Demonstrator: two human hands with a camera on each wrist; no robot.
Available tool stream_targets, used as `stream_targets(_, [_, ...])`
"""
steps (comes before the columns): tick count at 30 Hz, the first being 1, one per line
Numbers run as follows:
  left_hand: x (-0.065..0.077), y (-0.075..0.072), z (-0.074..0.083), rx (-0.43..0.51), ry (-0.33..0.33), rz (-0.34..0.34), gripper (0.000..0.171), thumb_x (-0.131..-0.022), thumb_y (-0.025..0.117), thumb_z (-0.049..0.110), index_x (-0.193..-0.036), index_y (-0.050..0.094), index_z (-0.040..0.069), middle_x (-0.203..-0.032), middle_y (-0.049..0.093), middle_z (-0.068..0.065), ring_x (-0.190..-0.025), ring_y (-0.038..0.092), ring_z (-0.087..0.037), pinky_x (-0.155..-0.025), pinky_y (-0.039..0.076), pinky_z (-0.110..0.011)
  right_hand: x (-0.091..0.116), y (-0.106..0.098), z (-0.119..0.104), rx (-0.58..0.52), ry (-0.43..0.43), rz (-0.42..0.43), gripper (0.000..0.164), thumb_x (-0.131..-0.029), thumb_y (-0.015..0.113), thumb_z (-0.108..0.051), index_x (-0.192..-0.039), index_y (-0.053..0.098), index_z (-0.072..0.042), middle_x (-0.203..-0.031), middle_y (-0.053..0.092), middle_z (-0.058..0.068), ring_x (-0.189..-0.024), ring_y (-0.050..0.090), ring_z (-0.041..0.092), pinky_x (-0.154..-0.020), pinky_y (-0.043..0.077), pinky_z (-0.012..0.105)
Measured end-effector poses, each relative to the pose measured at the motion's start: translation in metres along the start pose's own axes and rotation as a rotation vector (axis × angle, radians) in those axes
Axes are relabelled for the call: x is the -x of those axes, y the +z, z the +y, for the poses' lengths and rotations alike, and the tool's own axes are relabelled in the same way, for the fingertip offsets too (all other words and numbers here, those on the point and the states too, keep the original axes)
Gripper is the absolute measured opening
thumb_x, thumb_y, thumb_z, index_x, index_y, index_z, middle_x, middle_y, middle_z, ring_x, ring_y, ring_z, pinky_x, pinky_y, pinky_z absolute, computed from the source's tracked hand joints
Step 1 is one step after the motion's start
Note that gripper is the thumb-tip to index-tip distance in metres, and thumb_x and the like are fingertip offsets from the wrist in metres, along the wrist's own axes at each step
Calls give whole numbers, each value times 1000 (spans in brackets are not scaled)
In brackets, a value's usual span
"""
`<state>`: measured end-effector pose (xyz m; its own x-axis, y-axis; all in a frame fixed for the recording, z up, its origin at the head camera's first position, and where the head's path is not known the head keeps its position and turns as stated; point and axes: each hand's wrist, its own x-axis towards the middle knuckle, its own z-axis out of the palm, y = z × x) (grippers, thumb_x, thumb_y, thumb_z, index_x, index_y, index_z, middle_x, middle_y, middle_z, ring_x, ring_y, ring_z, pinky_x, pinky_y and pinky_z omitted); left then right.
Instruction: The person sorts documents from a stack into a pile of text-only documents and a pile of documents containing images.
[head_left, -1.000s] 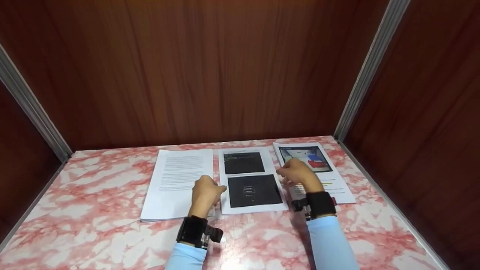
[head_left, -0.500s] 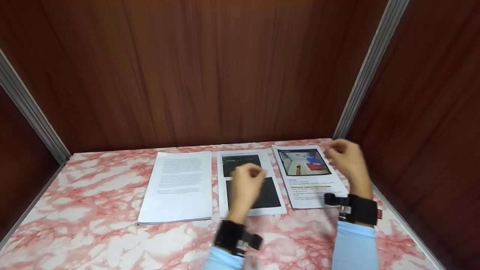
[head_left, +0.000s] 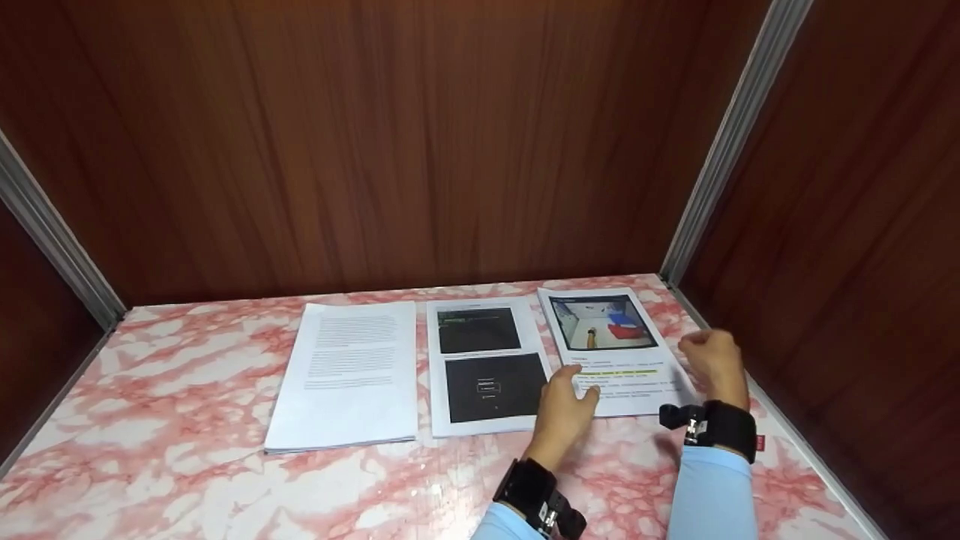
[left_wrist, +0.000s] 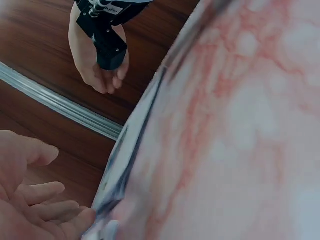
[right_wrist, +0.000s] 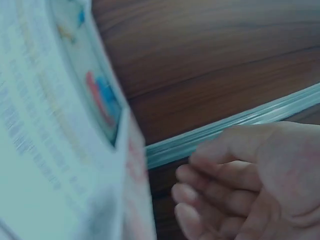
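Three stacks of printed paper lie side by side on the table. My left hand (head_left: 564,409) is at the lower left of the right stack (head_left: 622,375), thumb and fingers spread apart with nothing between them. In the left wrist view, the same hand (left_wrist: 40,200) shows relaxed fingers. My right hand (head_left: 716,364) hovers just off that stack's right edge. Its fingers are loosely bent and hold nothing, as the right wrist view shows of this hand (right_wrist: 245,180). A colour photo and a yellow-highlighted line are printed on the stack's top sheet.
The middle stack (head_left: 487,430) shows two dark screenshots; the left stack (head_left: 341,416) bears lines of text. All lie on a red-and-white marbled table (head_left: 172,420). Brown wood-grain panels (head_left: 390,150) with metal corner posts (head_left: 739,142) enclose the back and sides.
My left hand has moved right, from between the left and middle stacks to the right stack, its fingers spreading. My right hand has moved from the right stack's left side to beyond its right edge.
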<state>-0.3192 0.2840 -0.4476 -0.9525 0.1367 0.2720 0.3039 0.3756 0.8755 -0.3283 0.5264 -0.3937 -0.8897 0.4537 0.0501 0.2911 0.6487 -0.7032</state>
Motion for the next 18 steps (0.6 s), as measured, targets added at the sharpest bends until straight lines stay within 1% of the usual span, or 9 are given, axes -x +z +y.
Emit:
stream_targets(2, [1,2,-1,-22,-17,-30,43,-82,64,20,-120,58,2,-127,57,-17,-117,54,-29,-101,42,-38,0,5,6,34,9,-82,49,-89,48,-28,-124,50,7,-125,52,28,-108,50,36,-90,43,44])
stream_targets(4, [3,4,-2,-36,-25,-48,45,-82,64,22,-120,57,1,-127,56,-17,-117,55,-29,-100,43,-38,0,8,10,60,25,-152,53,-89,48,-29,-124,47,10,-126,48,30,-109,48,38,-94,41,48])
stream_targets(7, [4,7,-1,-38,-33,-73,47,-82,64,25,-122,56,1,-125,58,-15,-114,57,-27,-98,45,-37,2,9,12,98,42,-216,56,-88,47,-31,-124,43,13,-126,45,32,-109,47,40,-95,39,52])
stream_targets(10, [5,7,1,-37,-45,-88,48,-83,63,26,-124,55,2,-118,63,-13,-109,60,-24,-94,47,-35,3,9,11,131,39,-247,55,-88,48,-31,-121,43,13,-123,46,31,-106,48,40,-93,40,52])
stream_targets(13, [5,5,1,-42,-58,-99,48,-83,63,27,-124,54,3,-115,64,-15,-107,61,-24,-93,48,-35,3,8,10,172,5,-264,56,-88,49,-34,-120,45,12,-122,48,32,-106,49,42,-91,40,53])
stream_targets(18, [5,1,0,-57,-75,-112,47,-84,63,28,-125,55,6,-116,64,-14,-108,60,-24,-93,48,-35,3,11,7,158,16,-284,61,-89,48,-40,-125,44,10,-126,45,30,-110,46,43,-94,38,55])
